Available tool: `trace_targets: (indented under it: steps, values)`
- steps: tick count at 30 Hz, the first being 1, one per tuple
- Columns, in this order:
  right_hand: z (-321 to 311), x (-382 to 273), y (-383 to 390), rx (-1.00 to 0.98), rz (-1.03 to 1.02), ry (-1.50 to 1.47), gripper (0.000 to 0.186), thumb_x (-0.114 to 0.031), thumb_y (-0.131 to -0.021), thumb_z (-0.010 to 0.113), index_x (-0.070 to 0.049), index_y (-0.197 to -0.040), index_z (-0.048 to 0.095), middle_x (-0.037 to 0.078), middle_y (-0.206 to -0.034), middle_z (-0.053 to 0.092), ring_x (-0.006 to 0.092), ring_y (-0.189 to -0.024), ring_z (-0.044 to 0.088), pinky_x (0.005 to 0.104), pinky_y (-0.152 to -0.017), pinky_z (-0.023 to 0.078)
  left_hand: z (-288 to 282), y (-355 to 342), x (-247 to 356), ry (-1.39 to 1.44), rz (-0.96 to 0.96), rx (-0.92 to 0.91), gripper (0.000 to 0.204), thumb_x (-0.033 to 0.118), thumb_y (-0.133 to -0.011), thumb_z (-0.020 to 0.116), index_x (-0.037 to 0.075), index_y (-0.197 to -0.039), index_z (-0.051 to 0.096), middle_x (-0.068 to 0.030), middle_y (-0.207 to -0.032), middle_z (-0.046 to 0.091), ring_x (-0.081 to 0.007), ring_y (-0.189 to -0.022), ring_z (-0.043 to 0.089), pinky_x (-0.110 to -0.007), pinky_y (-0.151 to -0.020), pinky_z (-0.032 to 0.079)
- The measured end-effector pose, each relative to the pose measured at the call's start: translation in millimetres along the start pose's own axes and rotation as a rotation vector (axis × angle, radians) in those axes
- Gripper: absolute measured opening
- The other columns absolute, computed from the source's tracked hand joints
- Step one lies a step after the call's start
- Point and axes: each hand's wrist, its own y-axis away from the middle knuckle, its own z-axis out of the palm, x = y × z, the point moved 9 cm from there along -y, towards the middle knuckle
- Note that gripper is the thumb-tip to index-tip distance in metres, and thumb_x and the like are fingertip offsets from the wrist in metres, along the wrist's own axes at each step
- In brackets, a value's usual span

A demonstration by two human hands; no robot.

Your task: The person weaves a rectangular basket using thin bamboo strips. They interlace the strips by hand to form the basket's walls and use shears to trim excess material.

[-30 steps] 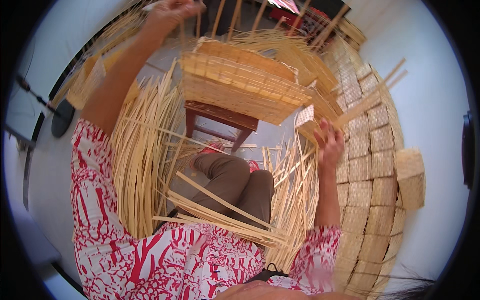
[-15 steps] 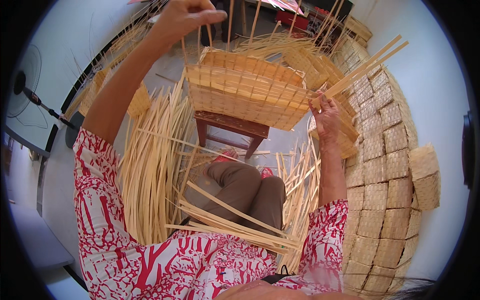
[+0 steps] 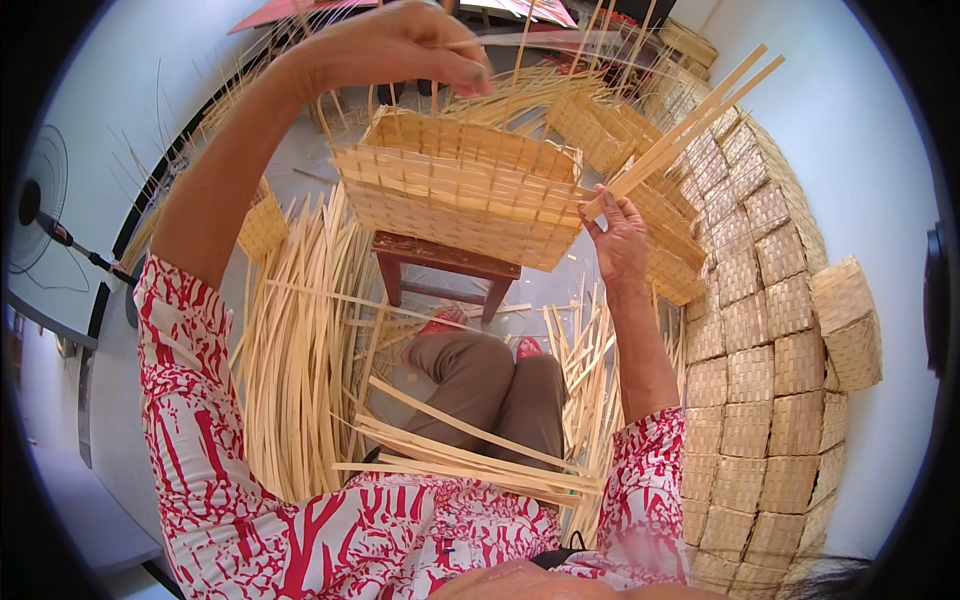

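Observation:
A half-woven bamboo basket (image 3: pixel 450 200) rests tilted on a small reddish-brown wooden stool (image 3: pixel 445 256), with upright stakes rising from its rim. At its right corner my right hand (image 3: pixel 618 235) is closed, thumb and fingers pinching bamboo strips (image 3: pixel 690 125) that stick out up and to the right. My left hand (image 3: pixel 430 52) is raised over the far left side of the basket, its fingers curled. From its fingertips a pale, motion-blurred bamboo strip (image 3: pixel 570 42) runs off to the right. Part of that grip is hidden by the hand itself.
Loose bamboo strips (image 3: pixel 300 370) lie heaped left of my legs, with more across my lap (image 3: pixel 470 470) and on the right. Finished woven baskets (image 3: pixel 760 370) are stacked along the right wall. A fan (image 3: pixel 45 205) stands at the far left.
My left hand has moved right, and a blurred strip now shows at its fingertips. My right hand and the basket have shifted left in the picture; the right hand keeps its pinch.

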Motion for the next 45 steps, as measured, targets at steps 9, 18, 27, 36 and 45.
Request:
trace_targets:
  steps: [9, 18, 27, 36, 45]
  values:
    - [16.3, 5.7, 9.2, 0.019, 0.006, -0.015, 0.011, -0.018, -0.096, 0.067, -0.008, -0.101, 0.069, 0.001, -0.097, 0.070, 0.0103, -0.088, 0.063, 0.0289, -0.077, 0.052, 14.3, -34.6, 0.5, 0.058, -0.049, -0.018, 0.046, 0.028, -0.087, 0.073, 0.004, -0.125, 0.065, -0.0084, -0.113, 0.071, -0.0119, -0.088, 0.065, -0.027, -0.078, 0.054]
    - [28.7, 8.5, 15.0, 0.005, 0.003, -0.025, 0.012, -0.018, -0.096, 0.068, -0.007, -0.101, 0.069, 0.002, -0.097, 0.070, 0.0113, -0.087, 0.064, 0.0306, -0.079, 0.053, 55.9, -64.6, 8.6, -0.068, -0.114, -0.143, 0.062, 0.015, -0.088, 0.064, 0.005, -0.146, 0.045, -0.0089, -0.095, 0.072, -0.0153, -0.077, 0.068, -0.030, -0.076, 0.056]
    - [18.6, 4.8, 13.6, 0.064, -0.011, 0.013, 0.014, -0.018, -0.094, 0.070, -0.006, -0.101, 0.069, 0.000, -0.090, 0.068, 0.0087, -0.082, 0.062, 0.0260, -0.073, 0.050, 51.1, -43.5, 55.8, 0.251, 0.241, -0.132, 0.017, 0.010, -0.092, 0.066, 0.004, -0.107, 0.067, -0.0094, -0.104, 0.069, -0.0146, -0.093, 0.066, -0.030, -0.088, 0.054]
    - [42.0, -51.6, -25.5, -0.134, -0.049, 0.421, 0.011, -0.018, -0.099, 0.062, -0.010, -0.101, 0.069, 0.003, -0.116, 0.071, -0.0007, -0.077, 0.052, 0.0174, -0.064, 0.042, 86.3, -1.7, 51.9, -0.537, 0.518, 0.150, 0.036, -0.003, -0.083, 0.062, 0.012, -0.115, 0.064, -0.0028, -0.114, 0.068, -0.0254, -0.096, 0.069, -0.036, -0.080, 0.059]
    - [94.9, -82.4, 32.1, -0.278, -0.317, 0.330, 0.018, -0.015, -0.103, 0.055, -0.003, -0.108, 0.067, 0.004, -0.104, 0.070, 0.0058, -0.076, 0.052, 0.0222, -0.071, 0.044, 105.6, 12.7, 49.4, -0.432, 0.414, 0.266, 0.048, 0.004, -0.091, 0.055, 0.017, -0.136, 0.055, -0.0061, -0.108, 0.069, -0.0264, -0.098, 0.068, -0.038, -0.082, 0.056]
